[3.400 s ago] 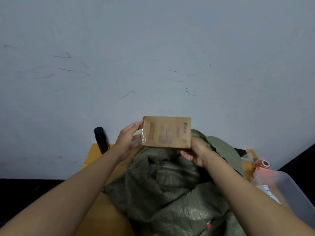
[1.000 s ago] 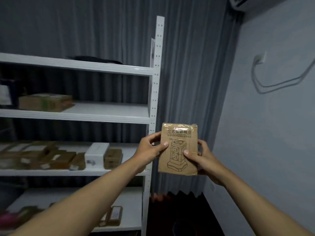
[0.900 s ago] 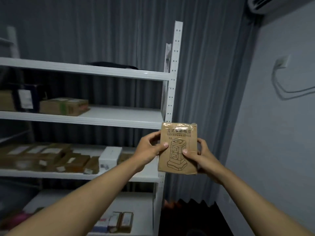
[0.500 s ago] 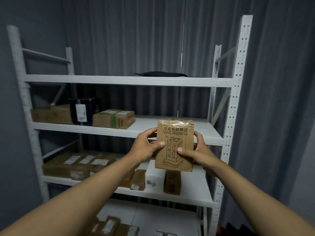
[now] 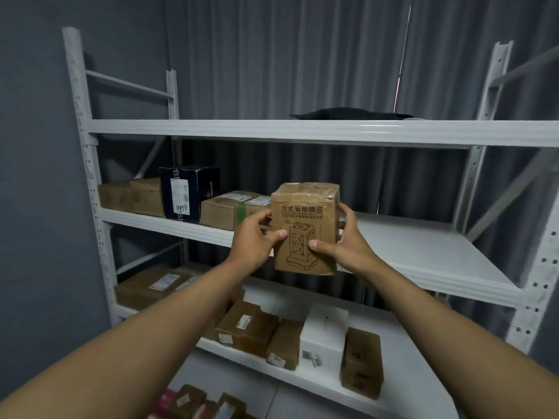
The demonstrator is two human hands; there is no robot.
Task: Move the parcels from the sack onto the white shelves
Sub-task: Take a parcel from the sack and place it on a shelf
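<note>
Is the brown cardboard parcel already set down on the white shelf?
No, both hands, left and right, hold the brown cardboard parcel up in front of the white shelf.

White shelves (image 5: pixel 302 133) cut off right, lowest parcels (image 5: pixel 193 402) blurred, cropped at bottom edge

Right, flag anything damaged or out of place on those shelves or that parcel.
Only the held parcel: its taped top looks crumpled and creased. Both hands, left and right, hold it upright. The shelved boxes sit in orderly rows.
</note>
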